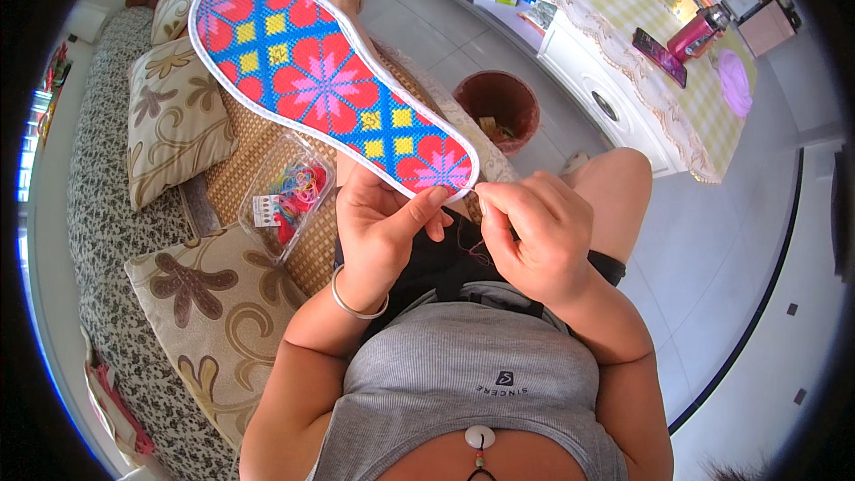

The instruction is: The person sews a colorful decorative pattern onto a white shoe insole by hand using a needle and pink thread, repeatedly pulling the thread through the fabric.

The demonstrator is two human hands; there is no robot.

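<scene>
An embroidered insole (325, 85) with red and pink flowers, blue bands, yellow squares and a white edge stretches from the upper left down to my hands. My left hand (383, 214) grips its narrow heel end, the thumb on the stitched face and the fingers underneath. Right beside that end, my right hand (539, 223) is closed in a pinch at the white edge. Whatever sits between those fingertips is too small to make out. A thin dark pinkish thread (476, 254) hangs in loops below, between the two hands.
A clear plastic box (289, 191) of colourful thread lies on the woven seat mat (233, 156), beside patterned cushions (178, 125). Ahead stands a brown waste bin (497, 107). On the cloth-covered table (592, 13) are a phone (660, 57) and a dark pink flask (697, 34).
</scene>
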